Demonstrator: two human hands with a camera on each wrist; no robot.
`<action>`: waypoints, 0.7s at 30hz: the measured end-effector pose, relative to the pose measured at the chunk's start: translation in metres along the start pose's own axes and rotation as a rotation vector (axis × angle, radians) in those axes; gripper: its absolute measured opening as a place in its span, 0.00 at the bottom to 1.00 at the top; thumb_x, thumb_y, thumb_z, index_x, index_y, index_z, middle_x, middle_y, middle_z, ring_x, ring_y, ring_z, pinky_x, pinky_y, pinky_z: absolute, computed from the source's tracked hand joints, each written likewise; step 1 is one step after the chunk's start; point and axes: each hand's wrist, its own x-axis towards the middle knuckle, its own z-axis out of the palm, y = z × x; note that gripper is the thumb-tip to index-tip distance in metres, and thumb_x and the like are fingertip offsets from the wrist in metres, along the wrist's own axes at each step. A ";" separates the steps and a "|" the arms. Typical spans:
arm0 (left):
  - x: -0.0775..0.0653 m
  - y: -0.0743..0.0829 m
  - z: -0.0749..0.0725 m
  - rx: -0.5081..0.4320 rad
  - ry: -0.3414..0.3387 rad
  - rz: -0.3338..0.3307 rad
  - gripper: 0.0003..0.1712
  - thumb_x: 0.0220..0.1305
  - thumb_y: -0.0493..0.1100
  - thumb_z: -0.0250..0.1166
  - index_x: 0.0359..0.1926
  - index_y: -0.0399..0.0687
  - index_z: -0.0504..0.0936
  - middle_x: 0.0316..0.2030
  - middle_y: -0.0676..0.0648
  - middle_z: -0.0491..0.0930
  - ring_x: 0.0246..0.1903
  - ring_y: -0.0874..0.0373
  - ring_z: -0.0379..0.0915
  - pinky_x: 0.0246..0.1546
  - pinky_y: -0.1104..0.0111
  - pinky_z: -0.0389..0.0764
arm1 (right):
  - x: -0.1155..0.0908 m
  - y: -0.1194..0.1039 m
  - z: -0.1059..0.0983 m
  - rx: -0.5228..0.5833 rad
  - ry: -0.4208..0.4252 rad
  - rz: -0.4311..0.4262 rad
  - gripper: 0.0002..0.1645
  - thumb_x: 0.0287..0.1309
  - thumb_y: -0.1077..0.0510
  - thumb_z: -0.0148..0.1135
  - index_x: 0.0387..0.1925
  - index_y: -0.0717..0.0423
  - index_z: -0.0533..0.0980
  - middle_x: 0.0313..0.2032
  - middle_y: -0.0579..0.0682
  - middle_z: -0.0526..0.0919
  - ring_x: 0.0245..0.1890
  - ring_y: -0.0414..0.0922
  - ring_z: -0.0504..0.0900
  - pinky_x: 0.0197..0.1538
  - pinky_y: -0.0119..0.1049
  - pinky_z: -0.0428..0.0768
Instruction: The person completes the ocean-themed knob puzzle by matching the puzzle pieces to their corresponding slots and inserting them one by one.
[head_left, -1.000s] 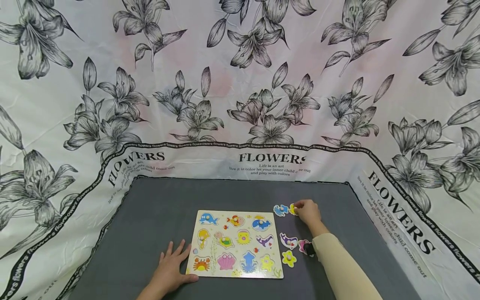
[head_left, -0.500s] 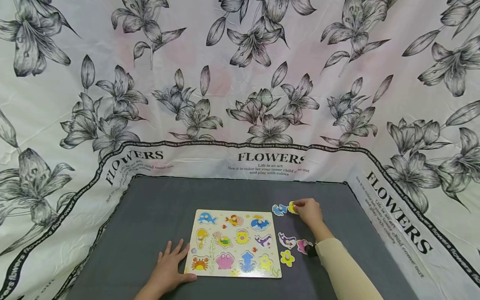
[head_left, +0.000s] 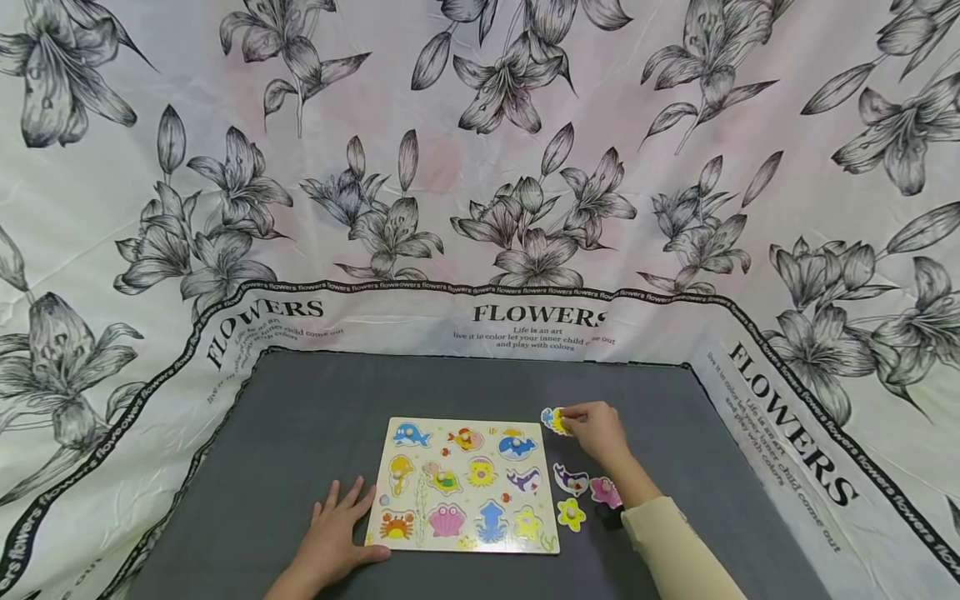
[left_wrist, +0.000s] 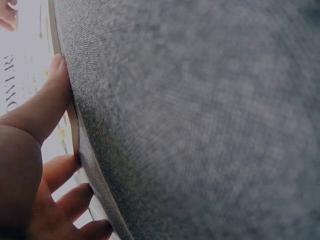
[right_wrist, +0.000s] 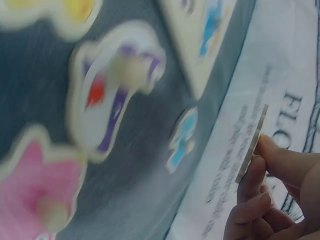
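Yellow puzzle piece: located off the far right corner of the puzzle board, pinched by the right hand. Thumb and forefinger are brought together on one face; the exact grip point is hidden. The left hand holds nothing; its fingers are spread beside the board's left edge, with the thumb touching the near left corner.

Status (judged): partly complete. Several board places appear filled, but printed figures and seated pieces cannot be told apart reliably. Outstanding to the right of the board: the held piece, the blue piece by the far corner, the purple-and-white piece, the pink piece farther out, and the star piece toward the near corner.

Orientation: the held piece appears edge-on in the right wrist view, apart from the board, its visible edge sloping. Which way its figure points cannot be determined. The board's long axis runs left to right, with its figures upright to the person.
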 end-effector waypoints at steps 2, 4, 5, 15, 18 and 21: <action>0.001 -0.001 -0.001 0.003 0.001 0.003 0.64 0.35 0.69 0.79 0.73 0.46 0.69 0.75 0.34 0.59 0.75 0.24 0.38 0.67 0.26 0.45 | -0.005 -0.009 0.003 0.009 -0.013 -0.011 0.11 0.61 0.58 0.71 0.44 0.56 0.88 0.41 0.55 0.90 0.37 0.46 0.88 0.39 0.45 0.86; 0.002 -0.002 -0.001 0.007 -0.001 0.003 0.65 0.35 0.69 0.79 0.73 0.46 0.69 0.75 0.34 0.59 0.75 0.24 0.38 0.67 0.26 0.45 | -0.009 -0.019 0.006 0.008 -0.022 -0.026 0.10 0.61 0.58 0.71 0.44 0.55 0.89 0.41 0.54 0.90 0.36 0.46 0.88 0.37 0.43 0.85; 0.003 -0.002 -0.001 0.010 -0.003 0.002 0.65 0.36 0.70 0.79 0.74 0.46 0.69 0.75 0.34 0.59 0.75 0.24 0.38 0.67 0.26 0.45 | -0.011 -0.023 0.008 0.002 -0.028 -0.032 0.10 0.61 0.57 0.71 0.44 0.54 0.89 0.41 0.53 0.90 0.36 0.45 0.88 0.35 0.42 0.84; 0.007 -0.006 -0.004 0.012 -0.013 0.006 0.65 0.36 0.70 0.79 0.74 0.47 0.68 0.75 0.34 0.58 0.75 0.24 0.37 0.67 0.26 0.45 | -0.030 -0.061 0.034 -0.008 -0.072 -0.149 0.07 0.58 0.55 0.74 0.40 0.48 0.90 0.35 0.44 0.88 0.33 0.41 0.83 0.28 0.35 0.77; 0.007 -0.005 -0.007 0.013 -0.019 0.003 0.65 0.36 0.70 0.79 0.74 0.47 0.68 0.76 0.34 0.58 0.75 0.24 0.37 0.67 0.27 0.45 | -0.033 -0.067 0.042 0.012 -0.110 -0.187 0.06 0.58 0.55 0.73 0.38 0.47 0.90 0.35 0.44 0.89 0.31 0.39 0.81 0.27 0.34 0.76; 0.008 -0.004 -0.009 0.018 -0.023 0.002 0.66 0.35 0.71 0.79 0.74 0.47 0.68 0.76 0.34 0.58 0.75 0.24 0.37 0.68 0.27 0.44 | -0.034 -0.072 0.050 0.031 -0.152 -0.215 0.05 0.59 0.56 0.73 0.37 0.48 0.90 0.35 0.44 0.89 0.30 0.39 0.82 0.27 0.34 0.77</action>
